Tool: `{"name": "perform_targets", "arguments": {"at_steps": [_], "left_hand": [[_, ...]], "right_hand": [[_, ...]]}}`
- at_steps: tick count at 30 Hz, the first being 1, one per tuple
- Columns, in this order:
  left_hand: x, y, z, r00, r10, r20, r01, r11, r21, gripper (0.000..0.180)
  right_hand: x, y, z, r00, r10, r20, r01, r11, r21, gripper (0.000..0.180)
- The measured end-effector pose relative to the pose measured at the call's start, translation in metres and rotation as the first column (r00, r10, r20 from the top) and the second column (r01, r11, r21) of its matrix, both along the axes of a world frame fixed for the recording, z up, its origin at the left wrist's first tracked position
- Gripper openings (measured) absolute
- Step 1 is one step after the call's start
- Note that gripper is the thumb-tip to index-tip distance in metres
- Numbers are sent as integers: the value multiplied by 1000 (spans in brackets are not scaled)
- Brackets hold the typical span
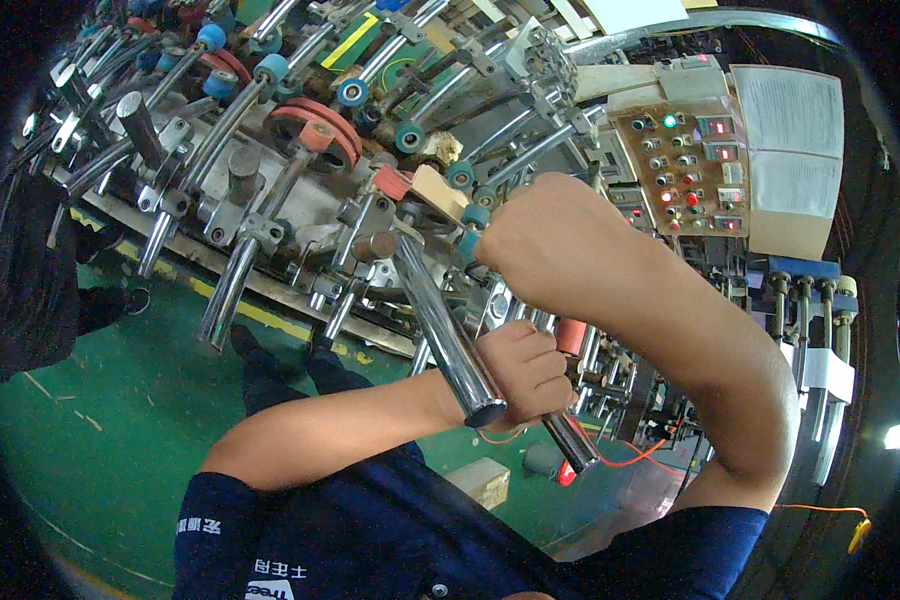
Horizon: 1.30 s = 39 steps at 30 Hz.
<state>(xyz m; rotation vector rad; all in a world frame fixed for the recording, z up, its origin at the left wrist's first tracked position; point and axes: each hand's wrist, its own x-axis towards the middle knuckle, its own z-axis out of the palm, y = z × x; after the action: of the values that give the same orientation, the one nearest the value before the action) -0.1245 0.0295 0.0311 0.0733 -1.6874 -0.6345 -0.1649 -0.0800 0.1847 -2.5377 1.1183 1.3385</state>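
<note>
My left hand [526, 372] is closed around a shiny steel rod [572, 440] that juts from the machine, low in the middle of the view. Another polished rod [444, 330] passes just in front of my left wrist. My right hand [515, 232] reaches up into the machine's hub beside teal rollers [470, 240] and a tan block [438, 190]. Its fingers are hidden behind the back of the hand, so what they grip is not visible.
The large machine [300, 190] carries several steel rods, blue rollers and a red wheel [315, 125]. A control panel [682, 170] with red and green lights sits at the right, papers [795, 110] beside it. Green floor [120, 400] with a yellow line lies below; an orange cable [820, 510] trails right.
</note>
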Motion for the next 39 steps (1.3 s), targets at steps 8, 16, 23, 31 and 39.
{"name": "perform_targets", "arguments": {"at_steps": [8,16,23,31,39], "left_hand": [[0,1,-1,999,25,30,-25,1000,-5,21],[-9,7,0,997,56,-60,-54,998,23,14],[-9,8,-1,997,64,-35,-63,997,46,12],[-16,11,-1,997,51,-50,-45,993,111,15],[-8,8,2,999,45,-13,-45,998,44,13]], "right_hand": [[3,-3,-6,1000,29,-6,-29,999,-21,15],[32,7,3,973,-132,-190,151,984,92,21],[40,3,-2,967,-112,-228,135,987,86,18],[38,9,-2,986,-39,-160,57,993,104,19],[43,9,-8,981,-52,-185,61,997,43,20]]}}
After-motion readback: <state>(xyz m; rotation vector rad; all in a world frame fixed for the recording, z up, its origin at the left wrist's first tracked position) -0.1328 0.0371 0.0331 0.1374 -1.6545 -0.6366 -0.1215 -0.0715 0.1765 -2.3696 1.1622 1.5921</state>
